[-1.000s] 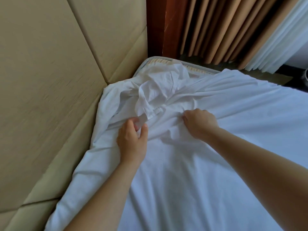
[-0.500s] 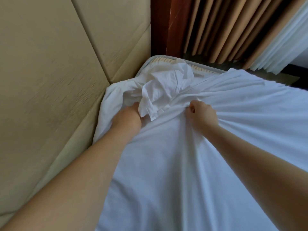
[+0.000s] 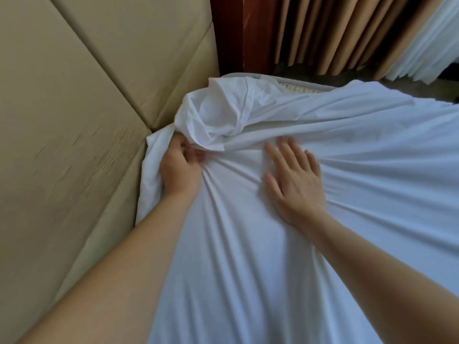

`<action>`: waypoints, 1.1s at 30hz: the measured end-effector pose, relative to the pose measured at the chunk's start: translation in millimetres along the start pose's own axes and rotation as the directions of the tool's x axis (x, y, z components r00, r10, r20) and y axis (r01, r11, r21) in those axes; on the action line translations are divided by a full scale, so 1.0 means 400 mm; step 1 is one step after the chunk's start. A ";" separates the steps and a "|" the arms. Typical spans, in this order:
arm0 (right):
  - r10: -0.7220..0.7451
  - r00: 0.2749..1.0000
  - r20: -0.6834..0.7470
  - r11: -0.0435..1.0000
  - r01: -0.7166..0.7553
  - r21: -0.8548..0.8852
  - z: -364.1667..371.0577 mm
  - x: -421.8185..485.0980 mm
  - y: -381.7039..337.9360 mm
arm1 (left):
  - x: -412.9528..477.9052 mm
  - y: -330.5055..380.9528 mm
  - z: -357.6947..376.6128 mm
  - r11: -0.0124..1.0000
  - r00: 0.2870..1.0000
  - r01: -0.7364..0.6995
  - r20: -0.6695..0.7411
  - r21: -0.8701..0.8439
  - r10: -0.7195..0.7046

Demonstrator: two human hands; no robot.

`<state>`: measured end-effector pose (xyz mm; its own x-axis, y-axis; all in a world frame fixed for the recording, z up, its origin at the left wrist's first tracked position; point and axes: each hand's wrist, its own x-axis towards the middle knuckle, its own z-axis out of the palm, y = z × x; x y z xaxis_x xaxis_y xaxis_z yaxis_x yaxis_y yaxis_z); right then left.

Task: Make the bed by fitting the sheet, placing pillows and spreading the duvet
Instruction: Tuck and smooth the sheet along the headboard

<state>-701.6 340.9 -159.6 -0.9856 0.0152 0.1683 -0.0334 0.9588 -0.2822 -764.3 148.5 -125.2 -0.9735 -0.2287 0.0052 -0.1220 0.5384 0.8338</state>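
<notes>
A white sheet (image 3: 285,244) covers the mattress, with a loose bunched corner (image 3: 223,112) heaped near the head of the bed. My left hand (image 3: 180,170) is closed on a fold of the sheet by the headboard, and wrinkles fan out from its grip. My right hand (image 3: 295,180) lies flat on the sheet beside it, fingers spread, holding nothing. A strip of bare mattress edge (image 3: 295,85) shows past the bunched corner. No pillows or duvet are in view.
A beige padded headboard (image 3: 74,120) runs along the left, tight against the mattress. A dark red wooden post (image 3: 233,33), tan curtains (image 3: 335,33) and white sheers (image 3: 432,45) stand behind the far corner.
My right hand has let go of the sheet and now lies open and flat on it. My left hand has shifted toward the headboard, still gripping cloth. The bunched corner has moved up.
</notes>
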 end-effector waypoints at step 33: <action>0.267 0.776 0.571 0.554 -0.608 0.568 -0.042 0.605 -0.123 | -0.031 -0.128 0.065 0.843 0.909 -0.404 0.263 0.356 0.324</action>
<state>-935.7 302.3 -89.0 -0.8687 0.1062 -0.4838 0.4871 0.3606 -0.7954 -750.9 145.0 -182.5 -0.9751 0.1799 0.1298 0.2211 0.8348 0.5042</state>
